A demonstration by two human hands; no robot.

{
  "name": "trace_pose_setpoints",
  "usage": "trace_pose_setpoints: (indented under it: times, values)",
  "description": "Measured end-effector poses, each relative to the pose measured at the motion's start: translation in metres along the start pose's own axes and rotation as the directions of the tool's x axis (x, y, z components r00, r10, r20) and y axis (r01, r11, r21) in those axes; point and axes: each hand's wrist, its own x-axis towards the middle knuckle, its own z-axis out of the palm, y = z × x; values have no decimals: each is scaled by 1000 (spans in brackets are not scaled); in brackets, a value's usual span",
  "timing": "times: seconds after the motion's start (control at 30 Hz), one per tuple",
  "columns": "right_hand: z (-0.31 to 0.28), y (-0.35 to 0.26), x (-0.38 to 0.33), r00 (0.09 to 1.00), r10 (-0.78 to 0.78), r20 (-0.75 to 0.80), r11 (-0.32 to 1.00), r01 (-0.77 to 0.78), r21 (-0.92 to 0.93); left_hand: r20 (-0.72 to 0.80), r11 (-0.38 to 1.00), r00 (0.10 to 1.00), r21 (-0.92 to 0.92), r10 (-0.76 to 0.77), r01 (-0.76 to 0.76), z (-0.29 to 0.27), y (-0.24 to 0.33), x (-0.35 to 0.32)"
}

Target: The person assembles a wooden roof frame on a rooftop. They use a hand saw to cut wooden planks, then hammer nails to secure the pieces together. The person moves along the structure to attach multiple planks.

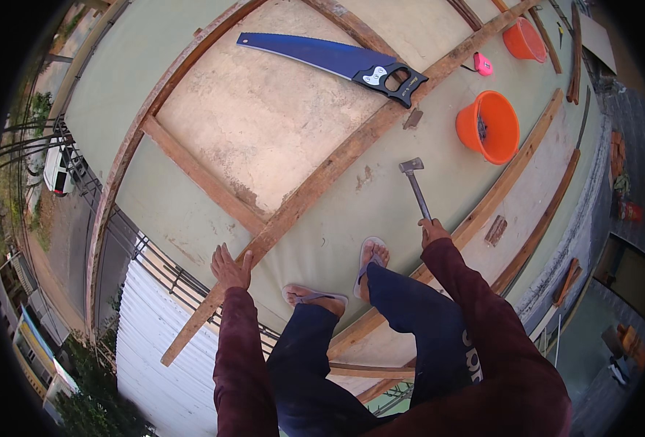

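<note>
Left hand flat, fingers spread, pressing on a long wooden plank near its lower end, which overhangs the roof edge. Right hand fisted around the handle end of a hammer, head pointing away, just off the slab. Two feet in flip-flops between the hands. Beyond right hand: small wood block, orange bucket. Further out on the plank, blue handsaw; pink tape measure, second orange bucket farthest.
</note>
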Motion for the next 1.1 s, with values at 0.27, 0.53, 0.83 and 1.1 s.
trace_pose_setpoints:
  times: [0.27, 0.53, 0.83, 1.1]
  values:
    - [56, 3, 61, 989, -149, -10, 988, 149, 26, 562, 950, 770, -246, 301, -192, 44, -22, 46]
    - [118, -5, 88, 977, -56, 206, 945, -15, 327, 471, 816, 735, -545, 488, -193, 73, -51, 50]
    - [88, 22, 55, 927, -80, -367, 976, 148, 161, 617, 904, 680, -394, 396, -169, 57, -55, 58]
    - [23, 308, 38, 236, 824, -516, 461, -808, 367, 684, 920, 635, -376, 358, -114, 48, -55, 54]
